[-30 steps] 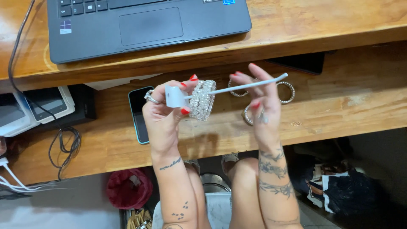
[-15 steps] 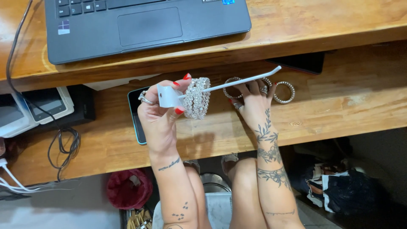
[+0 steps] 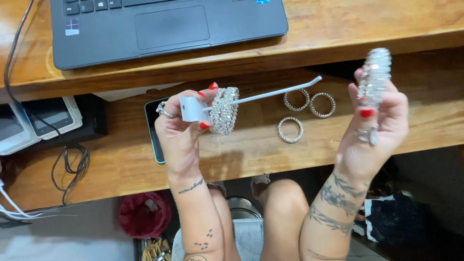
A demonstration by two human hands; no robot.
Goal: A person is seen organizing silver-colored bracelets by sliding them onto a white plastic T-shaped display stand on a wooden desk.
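At far left, two devices [image 3: 46, 116] and cables [image 3: 67, 164] lie on the lower shelf [image 3: 241, 154]. Your left hand [image 3: 181, 130] grips the white base of a display hook [image 3: 193, 108], thumb and fingers closed on it. A stack of bracelets [image 3: 224, 110] hangs on the hook's rod, right beside the base; the rod runs on to the right with its tip turned up. A phone [image 3: 153, 133] lies on the shelf behind that hand. Farther off, a laptop [image 3: 164, 26] sits on the upper desk. Three loose bracelets [image 3: 290, 129] lie on the shelf between your hands. Your right hand [image 3: 374, 128] is raised, fingers closed on another bracelet stack [image 3: 374, 77].
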